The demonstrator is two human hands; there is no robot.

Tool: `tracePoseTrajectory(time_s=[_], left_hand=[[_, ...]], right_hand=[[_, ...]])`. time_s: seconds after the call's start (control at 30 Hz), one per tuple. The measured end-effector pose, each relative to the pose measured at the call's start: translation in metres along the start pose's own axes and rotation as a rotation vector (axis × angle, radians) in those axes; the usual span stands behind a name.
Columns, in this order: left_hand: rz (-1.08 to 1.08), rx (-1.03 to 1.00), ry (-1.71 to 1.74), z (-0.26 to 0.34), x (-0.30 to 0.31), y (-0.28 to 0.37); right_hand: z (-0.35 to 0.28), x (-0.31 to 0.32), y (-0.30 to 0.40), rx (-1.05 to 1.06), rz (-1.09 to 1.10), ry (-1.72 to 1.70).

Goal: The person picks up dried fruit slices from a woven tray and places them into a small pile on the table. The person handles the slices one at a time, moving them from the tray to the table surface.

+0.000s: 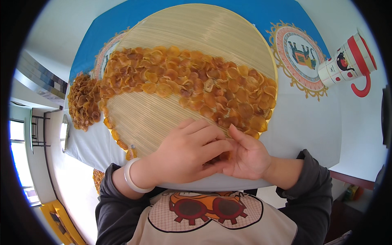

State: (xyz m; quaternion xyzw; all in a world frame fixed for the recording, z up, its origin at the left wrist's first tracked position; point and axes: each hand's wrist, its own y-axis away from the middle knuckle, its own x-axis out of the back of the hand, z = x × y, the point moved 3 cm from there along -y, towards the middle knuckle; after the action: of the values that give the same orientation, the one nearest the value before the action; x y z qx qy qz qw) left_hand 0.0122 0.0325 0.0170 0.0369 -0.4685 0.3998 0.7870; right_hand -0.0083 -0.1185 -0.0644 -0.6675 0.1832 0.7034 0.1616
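Note:
My left hand [191, 153], with a pale bangle on its wrist, curls over the upturned palm of my right hand [249, 156]. Between them a few amber, translucent dried slices [225, 156] partly show; the fingers hide the rest. Both hands are over the near edge of a large round tray [199, 27] with a fine ribbed, straw-coloured surface. A wide band of overlapping amber-brown slices [171, 73] crosses the tray from left to right, and a thin row runs down its left rim.
A heap of similar slices [84, 102] lies beside the tray's left side. A white mug [343, 64] with a red band and handle stands at the right. The blue and white tablecloth [309, 122] bears round elephant medallions.

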Motion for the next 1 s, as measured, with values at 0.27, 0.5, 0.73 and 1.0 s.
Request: tracePoseTrajectory(time_s=[0.27, 0.5, 0.73, 1.0], left_hand=[[0.025, -0.033, -0.015, -0.002, -0.005, 0.004], [0.047, -0.056, 0.106, -0.007, 0.011, 0.001], [0.352, 0.368, -0.253, -0.046, 0.071, 0.008], [0.272, 0.472, -0.360, -0.062, 0.060, 0.014]], right_hand=[[0.000, -0.003, -0.001, -0.021, -0.094, -0.006], [0.001, -0.001, -0.002, -0.043, -0.039, 0.086], [-0.002, -0.020, -0.003, -0.140, 0.121, 0.339], [-0.001, -0.016, -0.003, -0.138, 0.075, 0.327]])
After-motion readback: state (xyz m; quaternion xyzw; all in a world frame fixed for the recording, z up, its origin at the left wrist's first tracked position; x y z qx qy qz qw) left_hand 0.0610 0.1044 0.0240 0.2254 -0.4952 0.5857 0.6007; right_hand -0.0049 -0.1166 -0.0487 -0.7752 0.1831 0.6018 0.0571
